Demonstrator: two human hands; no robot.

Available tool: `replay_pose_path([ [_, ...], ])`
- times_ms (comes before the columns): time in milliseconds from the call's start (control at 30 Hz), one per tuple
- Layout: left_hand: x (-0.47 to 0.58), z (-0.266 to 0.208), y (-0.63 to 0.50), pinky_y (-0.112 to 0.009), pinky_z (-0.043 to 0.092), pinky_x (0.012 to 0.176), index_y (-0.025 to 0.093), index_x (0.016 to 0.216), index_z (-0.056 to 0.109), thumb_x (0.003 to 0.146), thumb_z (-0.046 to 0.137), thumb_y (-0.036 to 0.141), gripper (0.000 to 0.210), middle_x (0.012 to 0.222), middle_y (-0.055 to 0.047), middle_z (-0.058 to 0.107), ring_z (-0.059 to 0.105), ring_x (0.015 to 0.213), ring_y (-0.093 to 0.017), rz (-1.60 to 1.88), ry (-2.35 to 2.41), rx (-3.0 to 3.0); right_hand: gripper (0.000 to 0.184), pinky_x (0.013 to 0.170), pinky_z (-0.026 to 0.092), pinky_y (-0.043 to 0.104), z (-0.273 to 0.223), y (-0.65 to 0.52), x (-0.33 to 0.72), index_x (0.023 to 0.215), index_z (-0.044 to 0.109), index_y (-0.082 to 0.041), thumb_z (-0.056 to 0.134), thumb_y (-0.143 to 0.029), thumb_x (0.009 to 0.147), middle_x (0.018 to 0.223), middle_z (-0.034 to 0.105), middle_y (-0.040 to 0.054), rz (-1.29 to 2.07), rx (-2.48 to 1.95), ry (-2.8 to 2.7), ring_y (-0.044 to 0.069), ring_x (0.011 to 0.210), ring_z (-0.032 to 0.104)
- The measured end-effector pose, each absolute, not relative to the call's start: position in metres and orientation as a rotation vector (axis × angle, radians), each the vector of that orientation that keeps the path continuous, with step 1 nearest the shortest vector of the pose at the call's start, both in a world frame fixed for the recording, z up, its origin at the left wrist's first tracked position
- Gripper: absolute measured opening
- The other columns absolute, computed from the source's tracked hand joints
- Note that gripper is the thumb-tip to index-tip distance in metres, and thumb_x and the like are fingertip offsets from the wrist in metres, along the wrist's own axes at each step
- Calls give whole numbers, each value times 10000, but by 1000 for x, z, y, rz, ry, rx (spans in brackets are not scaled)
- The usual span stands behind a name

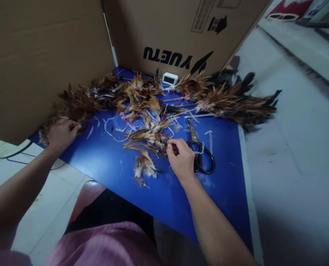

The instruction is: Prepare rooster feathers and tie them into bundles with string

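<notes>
Toward the left end of the blue table, my left hand [62, 135] reaches into a long heap of brown feathers [75, 99]. Its fingers are bent, and a small dark bit shows at the fingertips; I cannot make out what it is. My right hand [181, 159] is closed, with thumb and finger pinched at the right end of a small feather bunch [149, 137] lying mid-table. Black-handled scissors [199, 153] lie just right of that hand, blades pointing away. A few loose fluffy feathers [144, 166] rest nearer to me.
Two large cardboard panels [164, 33] stand behind and left of the blue table [222, 207]. Tied feather bundles [233, 98] on sticks overhang its right edge. A small white digital timer [170, 78] stands at the back. Strips of clear tape and string [117, 139] are scattered across the surface.
</notes>
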State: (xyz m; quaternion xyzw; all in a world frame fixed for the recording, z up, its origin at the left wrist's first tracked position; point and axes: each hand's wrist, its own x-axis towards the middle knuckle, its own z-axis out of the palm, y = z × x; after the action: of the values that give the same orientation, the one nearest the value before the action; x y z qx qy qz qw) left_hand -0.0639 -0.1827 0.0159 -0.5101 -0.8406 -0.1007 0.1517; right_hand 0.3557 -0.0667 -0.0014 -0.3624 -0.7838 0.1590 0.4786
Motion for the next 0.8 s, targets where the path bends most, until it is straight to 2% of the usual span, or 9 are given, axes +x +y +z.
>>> replay_pose_path([
  [133, -62, 28, -177, -279, 383, 706, 160, 980, 658, 838, 524, 474, 370, 942, -72, 638, 551, 850, -224, -232, -2508, -1476, 121, 709, 502, 290, -3, -66, 356, 853, 606, -179, 498, -125, 853, 800, 630, 42, 384, -893, -1914, 164, 753, 611],
  [300, -32, 51, -183, -343, 418, 839, 168, 1006, 648, 880, 483, 433, 336, 983, -102, 629, 549, 972, -257, -343, -2248, -1520, 127, 708, 498, 290, -3, -65, 356, 850, 603, -192, 493, -129, 854, 793, 623, 32, 386, -901, -1909, 161, 749, 608],
  [433, -9, 53, -170, -324, 429, 887, 192, 956, 669, 901, 482, 374, 267, 988, -87, 638, 575, 953, -218, -446, -2060, -2025, 136, 710, 500, 300, -2, -67, 355, 856, 602, -198, 484, -131, 853, 807, 628, 35, 393, -893, -1919, 166, 754, 608],
  [567, -3, 40, -145, -312, 445, 855, 185, 1013, 670, 855, 563, 366, 263, 967, -87, 620, 578, 920, -208, -489, -1969, -2402, 133, 712, 504, 299, -2, -68, 356, 859, 605, -192, 487, -132, 852, 811, 629, 42, 402, -871, -1920, 170, 766, 611],
  [800, 4, 29, -128, -311, 437, 775, 192, 756, 603, 854, 479, 298, 190, 813, -72, 574, 543, 802, -203, -417, -2012, -2535, 150, 730, 505, 303, -2, -65, 357, 856, 605, -195, 471, -128, 849, 818, 633, 44, 416, -877, -1911, 168, 766, 609],
])
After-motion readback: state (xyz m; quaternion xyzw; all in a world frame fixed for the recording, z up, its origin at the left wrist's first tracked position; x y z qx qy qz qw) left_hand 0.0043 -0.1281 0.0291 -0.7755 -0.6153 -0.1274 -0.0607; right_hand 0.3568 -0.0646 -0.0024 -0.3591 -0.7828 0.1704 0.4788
